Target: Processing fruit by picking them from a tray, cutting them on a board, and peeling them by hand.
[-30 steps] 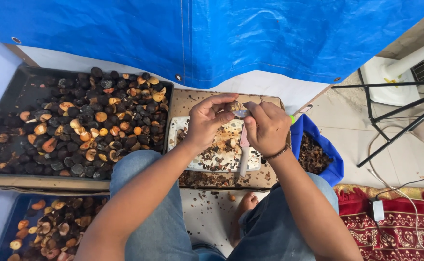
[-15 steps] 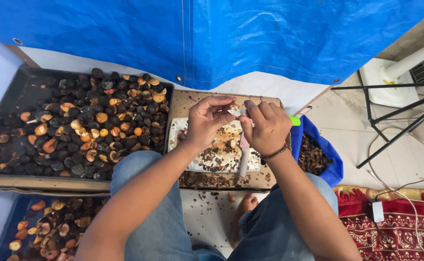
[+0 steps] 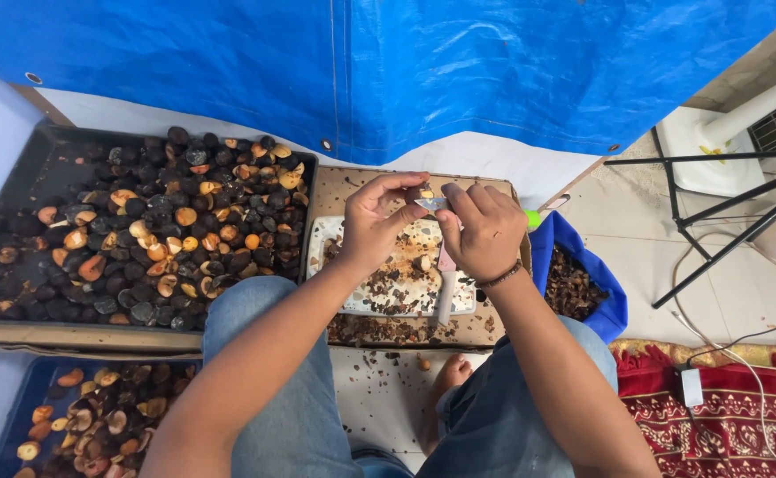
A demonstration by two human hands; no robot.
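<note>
A: Fingers first?
B: Left hand fingers pinch a small pale nut piece. Right hand fingers closed round a knife, blade tip at that piece, handle hanging down.
A: Where, against the white cutting board?
B: Both hands just above its far edge. Shell scraps lie on it. Black tray of dark nuts left of it, blue bag of shells right.

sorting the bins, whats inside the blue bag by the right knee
The blue bag holds a heap of dark brown shell scraps. Only the top layer shows; the right hand and forearm cover its near-left edge, and anything deeper is hidden.
</note>
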